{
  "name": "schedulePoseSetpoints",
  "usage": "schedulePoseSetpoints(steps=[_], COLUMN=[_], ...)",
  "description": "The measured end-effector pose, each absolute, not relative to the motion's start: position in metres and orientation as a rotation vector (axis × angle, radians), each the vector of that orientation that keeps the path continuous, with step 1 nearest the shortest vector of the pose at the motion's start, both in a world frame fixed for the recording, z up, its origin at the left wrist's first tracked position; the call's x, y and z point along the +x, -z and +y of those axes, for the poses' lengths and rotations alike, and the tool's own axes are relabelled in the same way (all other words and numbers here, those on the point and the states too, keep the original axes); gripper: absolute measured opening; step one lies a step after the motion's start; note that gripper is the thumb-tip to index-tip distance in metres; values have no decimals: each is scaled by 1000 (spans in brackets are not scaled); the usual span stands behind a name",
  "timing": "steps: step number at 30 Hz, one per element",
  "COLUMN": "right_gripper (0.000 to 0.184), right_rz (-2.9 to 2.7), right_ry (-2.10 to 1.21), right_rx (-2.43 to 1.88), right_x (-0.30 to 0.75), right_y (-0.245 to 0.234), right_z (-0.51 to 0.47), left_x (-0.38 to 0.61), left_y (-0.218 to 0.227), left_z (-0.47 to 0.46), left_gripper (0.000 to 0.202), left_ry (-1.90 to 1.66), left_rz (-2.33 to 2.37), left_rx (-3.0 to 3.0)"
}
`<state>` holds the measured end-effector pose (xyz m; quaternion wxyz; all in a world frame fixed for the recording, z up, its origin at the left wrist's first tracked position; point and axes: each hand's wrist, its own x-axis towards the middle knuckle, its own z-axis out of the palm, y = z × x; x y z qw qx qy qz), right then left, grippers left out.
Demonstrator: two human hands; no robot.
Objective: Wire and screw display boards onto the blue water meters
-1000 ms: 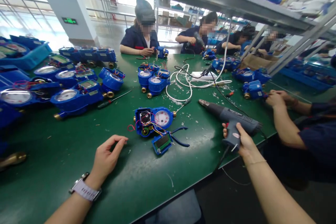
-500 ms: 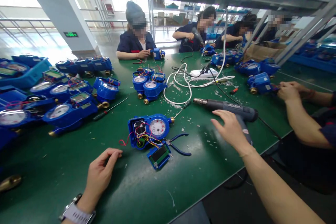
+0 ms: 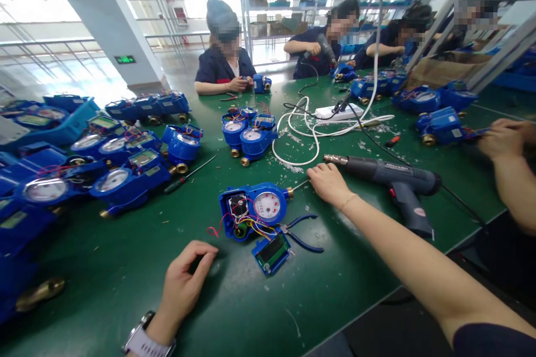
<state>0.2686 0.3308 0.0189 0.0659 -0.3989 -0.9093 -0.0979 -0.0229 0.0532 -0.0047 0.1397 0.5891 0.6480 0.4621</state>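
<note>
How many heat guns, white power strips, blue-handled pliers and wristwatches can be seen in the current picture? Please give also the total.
Heat guns: 2 (one in a co-worker's grip)
White power strips: 1
Blue-handled pliers: 1
Wristwatches: 1
Total: 5

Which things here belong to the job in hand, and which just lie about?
Likely in the job:
opened water meter
wired display module
blue-handled pliers
heat gun
thin-shafted tool at the right hand

Apparently lying about:
screwdriver at left
pale scraps
</note>
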Motion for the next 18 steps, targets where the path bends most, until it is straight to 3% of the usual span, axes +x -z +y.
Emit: schedulePoseSetpoints(steps=[5, 10, 15, 18], right_gripper=[24, 29, 30, 27], right_rz=[-2464, -1731, -1529, -1447], right_ry=[-52, -995, -1326, -1458], right_rx=[-1360, -1249, -1167, -1088], right_x=[307, 317, 280, 257], right_y=[-26, -25, -5, 6], right_z=[269, 185, 127, 112], left_x=[-8, 23, 49, 56], left_y=[-2, -1, -3, -6], left_z=[51, 48, 62, 73], left_gripper=[17, 69, 86, 83], left_ry=[-1107, -842, -776, -773], left_rz=[1689, 1721, 1766, 1725], left_rx=[1889, 1862, 1714, 1698])
